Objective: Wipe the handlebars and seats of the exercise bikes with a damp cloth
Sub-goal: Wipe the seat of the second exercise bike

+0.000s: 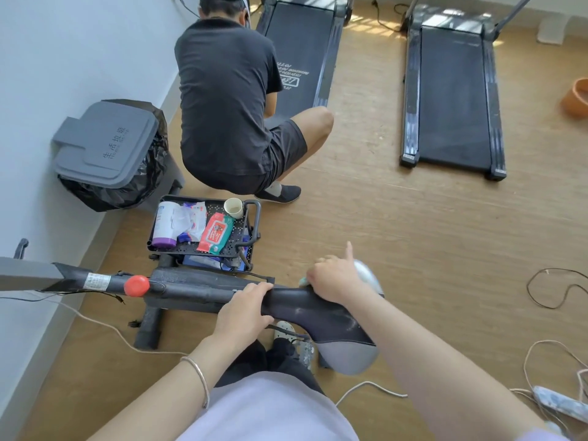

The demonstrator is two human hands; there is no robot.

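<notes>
Fingers (256, 289) of the left hand (243, 313) curl round the seat (321, 319) nose, lower centre; right hand (334, 276) grips a cloth (304, 282) against the seat's far edge, thumb up. Open floor (397, 224) right of it. Two treadmills (451, 100) up top, one cart (237, 232) just beyond, one bin (105, 144) by the left wall (47, 58), one crouching person (222, 100).

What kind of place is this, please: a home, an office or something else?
Probably a small gym or fitness room. One treadmill and a second treadmill lie on the wooden floor, and the left hand holds an exercise bike's seat while the right hand presses a cloth to it.
</notes>
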